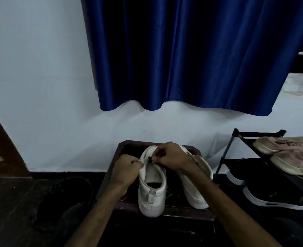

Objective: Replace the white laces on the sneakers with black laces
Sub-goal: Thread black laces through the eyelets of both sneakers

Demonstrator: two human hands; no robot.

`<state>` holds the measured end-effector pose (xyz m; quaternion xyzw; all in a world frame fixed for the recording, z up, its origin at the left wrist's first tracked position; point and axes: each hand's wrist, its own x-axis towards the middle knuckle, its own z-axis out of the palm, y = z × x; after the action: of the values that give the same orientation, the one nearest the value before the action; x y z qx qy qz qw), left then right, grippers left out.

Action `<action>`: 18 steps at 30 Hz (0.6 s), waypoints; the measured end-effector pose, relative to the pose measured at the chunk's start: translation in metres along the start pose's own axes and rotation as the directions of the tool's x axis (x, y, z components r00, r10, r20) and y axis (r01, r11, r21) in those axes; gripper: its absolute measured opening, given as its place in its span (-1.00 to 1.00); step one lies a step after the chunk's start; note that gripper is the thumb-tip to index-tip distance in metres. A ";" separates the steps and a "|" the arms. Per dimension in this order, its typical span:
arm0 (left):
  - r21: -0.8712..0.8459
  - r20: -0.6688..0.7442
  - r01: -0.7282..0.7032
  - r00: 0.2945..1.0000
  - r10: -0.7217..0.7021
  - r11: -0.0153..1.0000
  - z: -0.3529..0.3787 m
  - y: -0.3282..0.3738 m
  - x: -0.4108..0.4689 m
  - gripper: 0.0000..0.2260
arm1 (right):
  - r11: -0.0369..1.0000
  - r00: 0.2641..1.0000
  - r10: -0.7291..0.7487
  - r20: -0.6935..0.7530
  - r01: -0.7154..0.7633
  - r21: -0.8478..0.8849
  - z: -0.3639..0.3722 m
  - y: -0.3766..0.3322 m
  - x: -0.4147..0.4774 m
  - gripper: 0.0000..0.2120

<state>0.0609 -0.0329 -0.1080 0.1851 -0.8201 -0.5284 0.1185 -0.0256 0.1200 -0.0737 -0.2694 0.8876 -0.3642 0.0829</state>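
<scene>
Indoors, dark stool (125, 148) below blue curtain (191, 59), left grip (127, 168) and right grip (170, 155) tight on 1 white sneaker (152, 196).

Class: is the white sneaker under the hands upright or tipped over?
Upright: the white high-top sneaker stands on its sole atop the dark wooden stool.
</scene>
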 end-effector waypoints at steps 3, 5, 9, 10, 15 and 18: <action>-0.137 0.028 0.077 0.997 -0.074 0.988 0.002 -0.006 0.002 -0.66 | 1.000 1.000 0.005 0.015 -0.005 -0.020 0.004 -0.005 0.001 -0.90; -0.172 0.033 0.083 0.996 -0.078 0.982 0.002 -0.008 0.000 -0.67 | 0.997 0.999 -0.030 0.027 0.031 -0.064 0.009 -0.009 -0.001 -0.95; -0.155 0.001 -0.002 1.000 0.002 0.988 0.003 -0.008 -0.005 -0.71 | 0.981 0.998 -0.053 0.024 0.057 -0.186 0.014 -0.014 -0.002 -0.87; -0.135 -0.002 -0.032 0.999 0.032 0.990 0.003 -0.007 -0.007 -0.70 | 0.975 0.998 -0.055 0.026 0.059 -0.212 0.013 -0.014 -0.001 -0.86; -0.104 0.005 -0.062 0.998 0.063 0.993 0.005 -0.006 -0.011 -0.67 | 0.928 0.998 -0.066 0.009 0.065 -0.367 0.013 -0.017 0.000 -0.85; -0.239 0.036 0.001 0.999 0.008 0.971 0.011 -0.006 -0.016 -0.78 | 0.951 0.996 -0.074 0.043 0.083 -0.298 0.009 -0.013 0.000 -0.89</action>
<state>0.0723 -0.0196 -0.1180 0.1584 -0.7528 -0.6264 0.1259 -0.0170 0.1070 -0.0719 -0.3195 0.9198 -0.2243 0.0405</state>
